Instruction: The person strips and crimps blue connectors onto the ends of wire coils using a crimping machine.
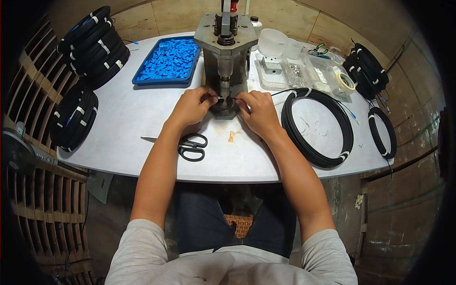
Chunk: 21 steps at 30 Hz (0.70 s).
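Observation:
My left hand point(194, 107) is closed in a pinch at the left side of the bench press point(225, 61), on what looks like the thin end of a black cable. On the other side of the press tip, my right hand point(259, 111) pinches the same cable. The cable passes under the press's lower tool, though its middle is hard to make out. From behind my right hand it runs to a black cable coil point(289, 121) lying on the table, tied with white bands. Black-handled scissors point(192, 147) lie beside my left forearm, their blades partly hidden under it.
A blue tray point(164, 82) of small blue parts stands left of the press. Stacked black coils point(97, 52) rise at the far left, with more coils point(365, 71) at the right. Clear containers point(292, 71) and a tape roll point(344, 82) sit at the back right.

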Each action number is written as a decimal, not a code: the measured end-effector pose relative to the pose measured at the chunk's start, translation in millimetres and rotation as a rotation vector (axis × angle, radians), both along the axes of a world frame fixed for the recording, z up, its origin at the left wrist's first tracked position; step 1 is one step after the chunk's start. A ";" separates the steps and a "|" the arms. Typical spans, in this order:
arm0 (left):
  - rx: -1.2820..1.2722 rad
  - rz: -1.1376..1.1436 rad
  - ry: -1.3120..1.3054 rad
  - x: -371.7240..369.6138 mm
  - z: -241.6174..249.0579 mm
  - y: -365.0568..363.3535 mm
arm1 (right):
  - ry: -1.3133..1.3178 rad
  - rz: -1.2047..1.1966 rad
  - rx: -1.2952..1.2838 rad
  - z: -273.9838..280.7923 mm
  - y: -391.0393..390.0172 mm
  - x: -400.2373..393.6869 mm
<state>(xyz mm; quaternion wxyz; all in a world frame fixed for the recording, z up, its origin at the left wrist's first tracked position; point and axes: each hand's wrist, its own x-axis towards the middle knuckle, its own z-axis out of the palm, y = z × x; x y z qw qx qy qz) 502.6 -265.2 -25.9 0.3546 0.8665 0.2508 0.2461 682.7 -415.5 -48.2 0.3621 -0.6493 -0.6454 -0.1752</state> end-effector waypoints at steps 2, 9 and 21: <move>-0.013 0.002 0.007 0.1 0.1 0.2 | 0.000 0.001 0.002 0.1 0.1 0.3; -0.012 -0.003 -0.009 -0.1 3.1 -2.5 | 0.021 -0.006 0.015 1.6 -0.2 -1.4; -0.053 0.006 -0.088 4.5 -8.8 4.5 | 0.077 -0.032 0.021 -2.4 6.8 -2.1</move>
